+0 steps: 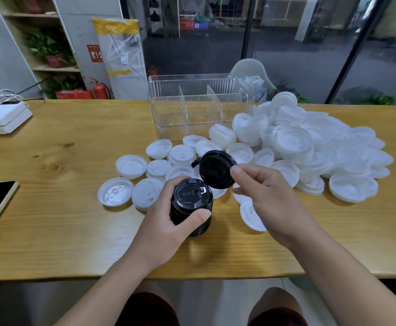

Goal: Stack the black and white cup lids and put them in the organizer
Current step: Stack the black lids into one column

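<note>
Left hand (168, 222) grips black lid stack (191, 208), right hand (263, 194) pinches black lid (216, 169); white lids (310, 147) crowd tabletop (63, 220) before clear organizer (192, 107).

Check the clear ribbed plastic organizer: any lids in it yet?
No, the clear ribbed plastic organizer shows only bare dividers and no lids inside.
</note>
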A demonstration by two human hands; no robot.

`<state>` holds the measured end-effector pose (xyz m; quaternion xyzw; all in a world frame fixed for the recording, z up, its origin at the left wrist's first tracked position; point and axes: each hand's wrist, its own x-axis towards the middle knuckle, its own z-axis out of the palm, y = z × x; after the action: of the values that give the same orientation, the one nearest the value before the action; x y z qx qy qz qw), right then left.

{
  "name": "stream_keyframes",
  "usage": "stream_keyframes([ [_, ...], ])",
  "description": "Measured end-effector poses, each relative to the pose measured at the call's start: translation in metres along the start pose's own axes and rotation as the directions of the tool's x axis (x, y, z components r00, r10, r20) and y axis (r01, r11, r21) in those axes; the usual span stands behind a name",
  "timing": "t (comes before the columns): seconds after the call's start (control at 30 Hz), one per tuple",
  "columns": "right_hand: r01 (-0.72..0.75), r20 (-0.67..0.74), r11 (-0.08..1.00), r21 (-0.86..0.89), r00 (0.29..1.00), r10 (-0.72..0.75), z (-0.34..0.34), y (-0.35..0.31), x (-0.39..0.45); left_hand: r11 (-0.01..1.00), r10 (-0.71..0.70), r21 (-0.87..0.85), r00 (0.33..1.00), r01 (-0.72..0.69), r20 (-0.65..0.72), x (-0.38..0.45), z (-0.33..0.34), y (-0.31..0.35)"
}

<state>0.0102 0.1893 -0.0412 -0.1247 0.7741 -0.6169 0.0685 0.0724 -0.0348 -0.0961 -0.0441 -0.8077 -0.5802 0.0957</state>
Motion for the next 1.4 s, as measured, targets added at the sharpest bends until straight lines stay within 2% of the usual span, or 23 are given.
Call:
stream_keyframes([
  [0.1,-0.057,-0.014,0.958,0.282,0.998,0.064,-0.001,0.000,0.002,1.000,0.006,-0.011,1.000,-0.006,0.008,0.000,0.000,0.000],
  [0.17,-0.123,0.051,0.855,0.504,0.992,0.113,0.001,-0.001,0.004,1.000,0.021,-0.010,1.000,-0.021,0.011,-0.001,0.001,0.000],
  [0.2,-0.160,0.095,0.809,0.566,0.987,0.129,0.002,0.000,0.005,1.000,0.029,-0.010,1.000,-0.029,0.008,-0.001,0.001,0.001],
  [0.27,-0.234,0.171,0.782,0.578,0.971,0.165,0.007,0.005,0.007,0.999,0.038,-0.013,0.999,-0.038,-0.001,-0.001,0.001,0.001],
  [0.33,-0.264,0.181,0.810,0.524,0.963,0.197,0.014,0.008,0.006,0.999,0.042,-0.009,0.999,-0.042,0.001,-0.001,0.001,-0.001],
  [0.43,-0.201,0.096,0.871,0.448,0.980,0.177,0.021,0.009,0.003,1.000,0.026,-0.002,1.000,-0.026,0.004,0.000,0.001,-0.006],
  [0.5,-0.116,0.040,0.935,0.335,0.993,0.109,0.023,0.008,0.004,1.000,0.010,-0.006,1.000,-0.010,0.005,0.000,0.001,-0.010],
  [0.6,-0.002,0.040,0.987,0.161,0.999,-0.004,0.025,0.008,0.005,1.000,-0.003,0.000,1.000,0.003,0.001,0.000,0.001,-0.011],
  [0.87,0.093,0.024,0.996,0.007,0.995,-0.093,0.028,0.017,0.004,0.999,0.053,-0.009,0.996,-0.053,0.077,0.001,-0.002,-0.014],
  [1.03,0.171,0.023,0.982,-0.083,0.985,-0.169,0.027,0.017,0.005,0.997,0.053,-0.055,0.997,-0.050,0.062,0.002,-0.003,-0.013],
  [1.1,0.208,-0.052,0.965,-0.159,0.974,-0.219,0.025,0.018,0.015,0.998,0.049,-0.050,0.997,-0.046,0.059,0.002,-0.003,-0.012],
  [1.17,0.239,-0.134,0.908,-0.345,0.944,-0.300,0.022,0.023,0.031,0.998,0.044,-0.053,0.997,-0.041,0.057,0.002,-0.004,-0.011],
  [1.27,0.214,-0.101,0.758,-0.616,0.933,-0.345,0.021,0.035,0.060,0.997,0.034,-0.070,0.998,-0.030,0.058,0.002,-0.005,-0.011],
  [1.4,0.235,-0.038,0.623,-0.746,0.919,-0.392,0.025,0.043,0.087,0.997,0.032,-0.071,0.998,-0.027,0.063,0.001,-0.005,-0.007],
])
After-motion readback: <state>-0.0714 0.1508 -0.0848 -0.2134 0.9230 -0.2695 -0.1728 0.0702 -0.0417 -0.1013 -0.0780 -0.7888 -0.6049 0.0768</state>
